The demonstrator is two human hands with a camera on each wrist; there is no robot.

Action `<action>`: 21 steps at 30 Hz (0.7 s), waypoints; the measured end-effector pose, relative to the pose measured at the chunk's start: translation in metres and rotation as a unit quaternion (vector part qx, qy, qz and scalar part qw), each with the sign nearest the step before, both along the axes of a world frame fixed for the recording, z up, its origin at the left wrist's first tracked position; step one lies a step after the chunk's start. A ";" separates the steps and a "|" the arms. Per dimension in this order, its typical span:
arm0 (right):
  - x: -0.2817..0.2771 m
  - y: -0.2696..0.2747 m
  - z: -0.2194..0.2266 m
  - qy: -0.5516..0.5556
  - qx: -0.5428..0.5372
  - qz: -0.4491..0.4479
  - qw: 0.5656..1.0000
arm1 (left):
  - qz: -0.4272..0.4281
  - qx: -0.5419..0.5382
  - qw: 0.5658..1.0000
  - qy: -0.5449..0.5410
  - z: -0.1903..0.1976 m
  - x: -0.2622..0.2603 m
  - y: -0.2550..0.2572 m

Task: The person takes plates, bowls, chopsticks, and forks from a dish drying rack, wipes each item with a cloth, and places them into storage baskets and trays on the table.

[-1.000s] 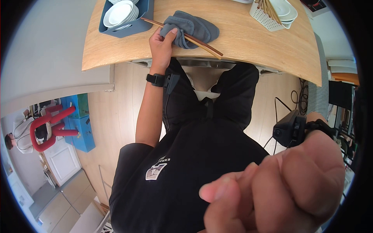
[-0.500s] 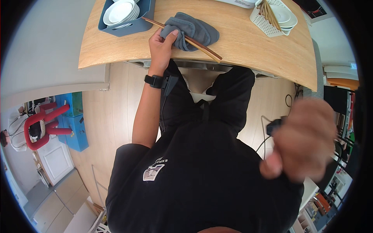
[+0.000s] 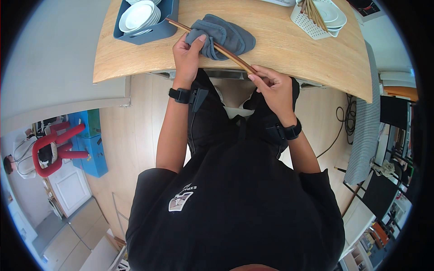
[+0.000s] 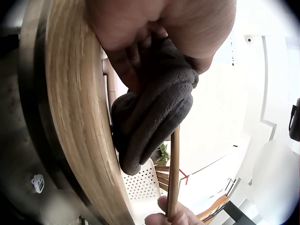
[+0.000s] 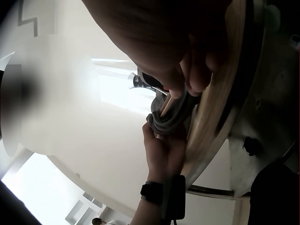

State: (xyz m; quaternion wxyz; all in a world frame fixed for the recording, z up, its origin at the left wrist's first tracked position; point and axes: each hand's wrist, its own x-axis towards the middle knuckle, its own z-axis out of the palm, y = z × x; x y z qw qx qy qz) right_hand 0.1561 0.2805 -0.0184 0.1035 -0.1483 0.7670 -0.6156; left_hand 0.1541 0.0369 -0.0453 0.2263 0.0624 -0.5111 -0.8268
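At the table's near side my left hand [image 3: 186,61] grips a folded grey cloth [image 3: 235,38], its thumb on top. Through the cloth runs a pair of brown wooden chopsticks [image 3: 235,58], their far ends sticking out on the left. My right hand [image 3: 276,90] pinches the near ends between thumb and fingers, close to the table edge. The left wrist view shows the cloth [image 4: 157,115] bunched under the left palm and the chopsticks [image 4: 174,164] reaching the right fingertips. In the right wrist view, the left hand [image 5: 161,152] is around the cloth, with the right hand shadowed above.
On the wooden table [image 3: 280,58], a blue-grey bin [image 3: 168,27] with white dishes stands at the left. A white perforated basket [image 3: 305,25] with chopsticks and white plates is at the right. A coiled black cable [image 3: 347,115] lies on the floor.
My right hand has come from close in front of the head camera, at the lower right, forward to the chopsticks and now pinches their near ends. The left hand keeps hold of the cloth.
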 end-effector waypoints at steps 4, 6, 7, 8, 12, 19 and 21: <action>0.004 -0.004 -0.001 -0.013 -0.006 -0.031 0.999 | -0.004 0.009 1.000 0.003 0.002 0.001 0.001; 0.001 -0.002 -0.006 -0.011 -0.025 -0.039 0.999 | -0.012 0.019 1.000 0.008 0.000 0.002 -0.001; -0.001 0.000 -0.008 -0.012 -0.028 -0.039 0.999 | -0.012 0.015 1.000 0.007 0.000 0.002 0.000; -0.003 0.003 -0.008 -0.016 -0.034 -0.043 0.998 | -0.014 0.016 1.000 0.005 0.000 0.002 0.000; -0.008 0.022 -0.013 0.004 -0.051 -0.060 0.997 | -0.010 0.024 1.000 0.007 -0.001 0.003 0.000; -0.008 0.075 -0.019 -0.003 -0.012 -0.111 0.994 | -0.016 0.021 1.000 0.009 0.003 0.004 0.001; -0.005 0.080 -0.018 -0.005 0.006 -0.118 0.993 | -0.011 0.010 1.000 0.013 0.004 0.004 0.002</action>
